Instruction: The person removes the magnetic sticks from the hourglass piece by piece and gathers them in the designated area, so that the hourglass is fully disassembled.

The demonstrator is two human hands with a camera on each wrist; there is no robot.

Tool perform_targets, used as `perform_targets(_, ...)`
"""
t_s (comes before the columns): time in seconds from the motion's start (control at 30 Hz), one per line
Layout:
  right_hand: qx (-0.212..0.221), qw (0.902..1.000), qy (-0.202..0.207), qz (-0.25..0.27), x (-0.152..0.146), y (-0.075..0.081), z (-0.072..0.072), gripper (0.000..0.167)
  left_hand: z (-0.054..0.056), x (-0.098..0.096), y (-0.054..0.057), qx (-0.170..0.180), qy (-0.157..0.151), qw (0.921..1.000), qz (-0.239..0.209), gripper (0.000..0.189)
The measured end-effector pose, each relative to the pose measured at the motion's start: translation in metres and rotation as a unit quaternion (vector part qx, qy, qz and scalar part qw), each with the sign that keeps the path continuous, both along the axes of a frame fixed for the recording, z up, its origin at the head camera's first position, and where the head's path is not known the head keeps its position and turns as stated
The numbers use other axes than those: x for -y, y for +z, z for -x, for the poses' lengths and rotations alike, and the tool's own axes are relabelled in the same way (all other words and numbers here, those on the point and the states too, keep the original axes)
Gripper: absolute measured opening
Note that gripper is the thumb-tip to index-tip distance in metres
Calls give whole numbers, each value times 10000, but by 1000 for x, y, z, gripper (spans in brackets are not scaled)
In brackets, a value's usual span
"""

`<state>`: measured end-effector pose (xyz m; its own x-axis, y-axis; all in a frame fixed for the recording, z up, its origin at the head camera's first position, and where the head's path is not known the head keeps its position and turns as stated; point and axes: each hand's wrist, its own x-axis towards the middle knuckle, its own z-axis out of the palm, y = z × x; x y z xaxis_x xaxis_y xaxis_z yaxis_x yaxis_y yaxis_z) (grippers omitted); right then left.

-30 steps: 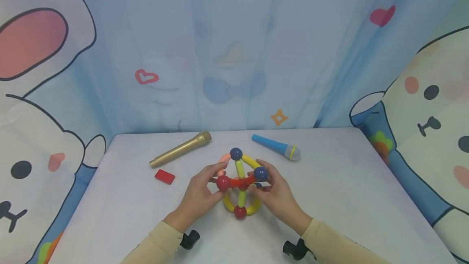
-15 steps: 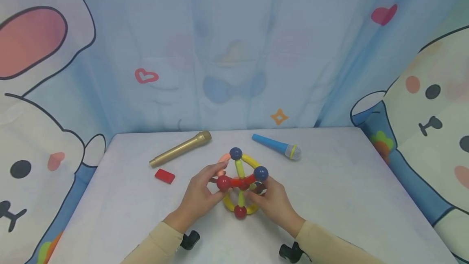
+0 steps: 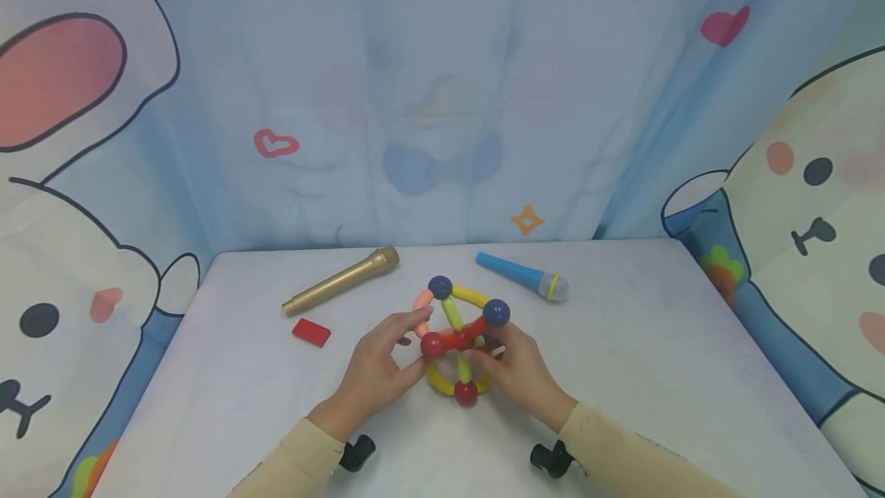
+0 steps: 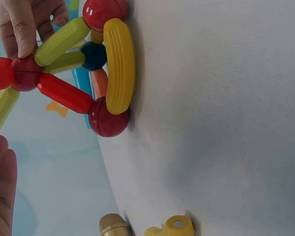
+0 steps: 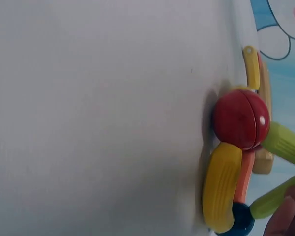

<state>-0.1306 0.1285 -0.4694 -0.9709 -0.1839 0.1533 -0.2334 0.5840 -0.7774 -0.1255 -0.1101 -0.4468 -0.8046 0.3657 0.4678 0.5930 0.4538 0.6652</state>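
Note:
A magnetic ball-and-stick model [image 3: 465, 393] stands on the table, built from red and blue balls, straight red and green sticks and curved yellow and orange ones. My left hand [image 3: 376, 363] holds its left side, thumb and fingers around the red ball [image 3: 433, 344]. On the right, my right hand [image 3: 522, 371] pinches the model below the upper blue ball [image 3: 496, 313]. In the left wrist view, the right thumb rests against the middle red ball [image 4: 26, 73]. A curved yellow stick [image 5: 221, 187] lies along the model's base in the right wrist view. The right fingertips are partly hidden.
Behind the model lie a gold toy microphone [image 3: 342, 281] and a blue toy microphone [image 3: 522, 277]. A small red block-like piece [image 3: 311, 333] is at the left. A yellow part with a hole [image 4: 179, 225] shows in the left wrist view. A blue printed curtain [image 3: 442, 98] hangs behind the table.
My right hand has gone from the upper blue ball to lower and further in. The model has turned slightly: its bottom red ball has shifted right and the upper blue ball has risen.

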Motion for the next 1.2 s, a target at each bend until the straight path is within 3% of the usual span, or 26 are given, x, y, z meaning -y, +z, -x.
perform_targets(0.2, 207, 9996, 189, -81, -10, 0, 11, 44, -1, 0, 0, -166, -147, 9996, 186, 60)
perform_targets(0.37, 396, 9990, 217, -38, -17, 0, 16, 45, -2, -4, 0, -307, -69, 9985, 458, 50)
perform_targets(0.53, 557, 9984, -105, -3, -24, 2, 6, 44, -2, -8, 1, -424, 15, 9979, 495, 44)
perform_targets(0.67, -115, 9999, -24, 91, -27, 16, -17, 38, -3, -9, 3, -601, 67, 9969, 511, 47)
perform_targets(0.77, -904, 9944, 516, 205, -21, 31, -29, 45, -4, -10, 3, -784, 61, 9953, 562, 47)
perform_targets(0.87, -1411, 9855, 925, 155, -10, 40, -33, 57, -4, -12, 2, -991, 0, 9934, 578, 45)
perform_targets(1.0, -1719, 9799, 1009, -74, 0, 42, -32, 60, -5, -15, 1, -1136, -47, 9920, 541, 43)
perform_targets(1.2, -1848, 9781, 949, -141, 2, 42, -31, 55, -6, -16, 4, -1169, -56, 9917, 534, 46)
